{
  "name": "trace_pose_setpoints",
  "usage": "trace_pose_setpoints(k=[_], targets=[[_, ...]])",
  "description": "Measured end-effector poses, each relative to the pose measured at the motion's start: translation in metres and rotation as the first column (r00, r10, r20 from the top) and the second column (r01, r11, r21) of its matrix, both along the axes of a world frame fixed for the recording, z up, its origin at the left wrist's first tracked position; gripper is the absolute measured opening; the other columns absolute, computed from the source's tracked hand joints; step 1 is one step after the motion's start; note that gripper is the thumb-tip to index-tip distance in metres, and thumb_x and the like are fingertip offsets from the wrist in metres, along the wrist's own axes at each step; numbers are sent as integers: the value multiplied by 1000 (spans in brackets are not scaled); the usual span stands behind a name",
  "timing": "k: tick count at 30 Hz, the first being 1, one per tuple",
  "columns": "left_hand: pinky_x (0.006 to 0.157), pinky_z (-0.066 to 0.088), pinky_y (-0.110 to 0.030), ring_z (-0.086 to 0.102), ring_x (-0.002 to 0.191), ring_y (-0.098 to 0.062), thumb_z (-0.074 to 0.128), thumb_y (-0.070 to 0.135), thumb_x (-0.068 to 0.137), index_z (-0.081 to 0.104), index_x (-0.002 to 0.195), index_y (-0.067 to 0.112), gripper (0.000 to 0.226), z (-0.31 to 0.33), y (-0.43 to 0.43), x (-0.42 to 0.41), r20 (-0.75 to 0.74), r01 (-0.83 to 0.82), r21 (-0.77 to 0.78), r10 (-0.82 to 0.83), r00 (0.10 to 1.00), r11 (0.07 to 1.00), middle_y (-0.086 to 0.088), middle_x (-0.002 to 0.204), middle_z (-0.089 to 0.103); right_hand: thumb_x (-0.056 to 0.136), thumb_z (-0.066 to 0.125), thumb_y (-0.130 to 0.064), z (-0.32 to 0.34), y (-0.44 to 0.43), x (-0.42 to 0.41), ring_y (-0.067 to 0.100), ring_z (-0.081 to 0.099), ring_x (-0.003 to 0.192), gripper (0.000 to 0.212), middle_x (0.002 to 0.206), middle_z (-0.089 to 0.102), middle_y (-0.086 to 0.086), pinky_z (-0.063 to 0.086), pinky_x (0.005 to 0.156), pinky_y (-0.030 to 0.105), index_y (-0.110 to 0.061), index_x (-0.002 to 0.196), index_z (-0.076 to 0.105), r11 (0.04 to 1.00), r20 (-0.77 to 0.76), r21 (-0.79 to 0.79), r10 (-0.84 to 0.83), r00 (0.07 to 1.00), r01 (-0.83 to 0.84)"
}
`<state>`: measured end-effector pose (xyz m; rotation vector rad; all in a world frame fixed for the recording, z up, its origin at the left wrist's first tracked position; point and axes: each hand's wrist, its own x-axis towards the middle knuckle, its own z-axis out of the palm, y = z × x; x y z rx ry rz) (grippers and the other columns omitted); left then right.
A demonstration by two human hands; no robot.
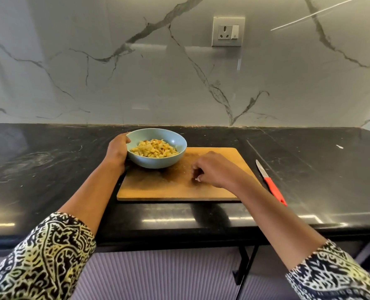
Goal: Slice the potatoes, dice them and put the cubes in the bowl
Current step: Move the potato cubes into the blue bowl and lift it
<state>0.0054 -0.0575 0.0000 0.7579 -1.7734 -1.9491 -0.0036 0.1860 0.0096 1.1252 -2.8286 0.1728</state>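
Seen from the middle of the cutting board (158,189), the bowl (158,162) with the left hand (117,148) on its rim blocks 11 o'clock, the right hand (212,169) covers 3 o'clock, the knife (270,182) lies just past that edge, the wall (179,87) closes 12 o'clock, and bare board lies open at 7 o'clock.

The person is wearing a left sleeve (39,260) and right sleeve (333,276) of black fabric swirling with white and pale-yellow paisley, leaving the left hand (117,149) and right hand (213,169) bare.
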Motion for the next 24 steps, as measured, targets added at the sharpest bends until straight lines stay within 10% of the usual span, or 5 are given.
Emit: trace_pose_setpoints(k=[12, 24], targets=[[88, 44, -41, 54, 107, -27, 41, 25, 90, 55, 119, 18, 34, 3, 5, 4, 18, 9, -1, -9, 1000, 1000, -11, 114, 58, 84, 65, 3, 28, -13, -36, 14, 63, 67, 13, 85, 68, 10, 55, 63, 24, -9, 79, 66, 994, 521, 91, -96, 848, 57], [88, 45, -38, 54, 102, -24, 39, 23, 92, 55, 119, 19, 32, 1, 6, 0, 2, 31, -43, -31, 1000, 999, -10, 108, 58, 86, 62, 1, 35, -2, -22, 13, 63, 72, 15, 83, 66, 4, 53, 60, 21, -8, 97, 67, 999, 479, 5, -33, 877, 35]])
